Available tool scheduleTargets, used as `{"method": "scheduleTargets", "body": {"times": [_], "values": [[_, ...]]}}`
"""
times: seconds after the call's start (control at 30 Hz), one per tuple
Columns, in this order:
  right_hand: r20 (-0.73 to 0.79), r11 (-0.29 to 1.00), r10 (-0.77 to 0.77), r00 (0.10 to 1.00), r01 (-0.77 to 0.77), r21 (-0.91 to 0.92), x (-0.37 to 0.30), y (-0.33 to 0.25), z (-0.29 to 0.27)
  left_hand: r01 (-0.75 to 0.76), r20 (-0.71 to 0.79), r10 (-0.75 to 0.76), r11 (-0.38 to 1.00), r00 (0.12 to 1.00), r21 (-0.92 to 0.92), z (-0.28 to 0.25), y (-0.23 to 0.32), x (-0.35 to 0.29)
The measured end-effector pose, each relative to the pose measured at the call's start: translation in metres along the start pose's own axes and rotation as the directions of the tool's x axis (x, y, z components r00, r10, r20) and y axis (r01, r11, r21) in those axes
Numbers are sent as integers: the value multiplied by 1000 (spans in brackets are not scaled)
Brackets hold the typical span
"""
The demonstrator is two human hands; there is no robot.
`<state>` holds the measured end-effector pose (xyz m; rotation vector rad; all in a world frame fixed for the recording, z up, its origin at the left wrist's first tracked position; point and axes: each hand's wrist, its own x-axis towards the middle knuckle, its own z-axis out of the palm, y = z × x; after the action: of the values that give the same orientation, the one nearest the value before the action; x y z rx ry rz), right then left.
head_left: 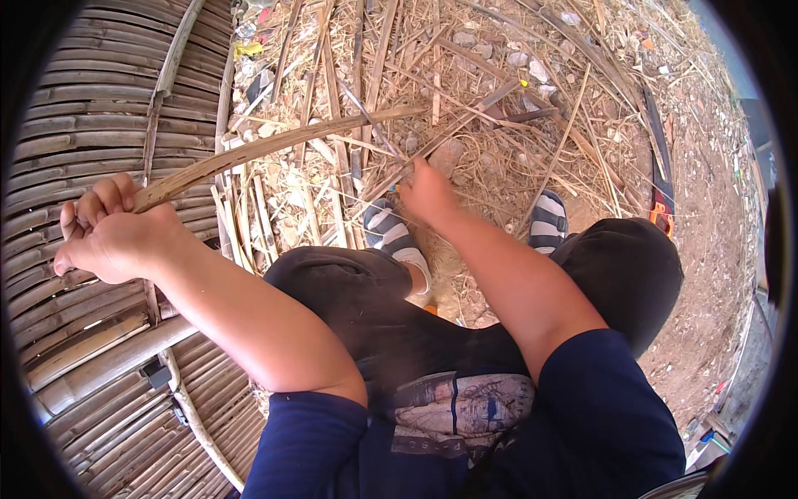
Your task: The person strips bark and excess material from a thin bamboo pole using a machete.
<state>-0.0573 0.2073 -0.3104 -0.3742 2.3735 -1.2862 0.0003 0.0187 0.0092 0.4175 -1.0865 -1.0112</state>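
Observation:
My left hand (116,229), at the left, is closed around the near end of a long split bamboo strip (274,146). The strip slants up to the right, its far end above the littered ground. My right hand (428,191) is closed in front of my knees. From its fist a narrow grey blade (370,121), which looks like a knife's, points up and to the left, crossing the bamboo strip. The fist hides the handle. Whether the blade touches the strip, I cannot tell.
Bamboo slats (378,58), shavings and stones cover the ground ahead. A handsaw (661,218) with an orange handle lies at the right. A wall of bamboo slats (83,125) stands along the left. My sandalled feet (391,229) are below my hands.

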Motion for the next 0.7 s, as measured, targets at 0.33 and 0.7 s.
{"method": "scheduleTargets", "body": {"times": [0.33, 0.7], "values": [[116, 933, -345, 931, 326, 151, -37, -95, -17, -17, 60, 21, 997, 998, -69, 3, 3, -4], [-18, 992, 51, 999, -48, 116, 6, 6, 14, -12, 48, 15, 998, 999, -61, 0, -3, 4]]}}
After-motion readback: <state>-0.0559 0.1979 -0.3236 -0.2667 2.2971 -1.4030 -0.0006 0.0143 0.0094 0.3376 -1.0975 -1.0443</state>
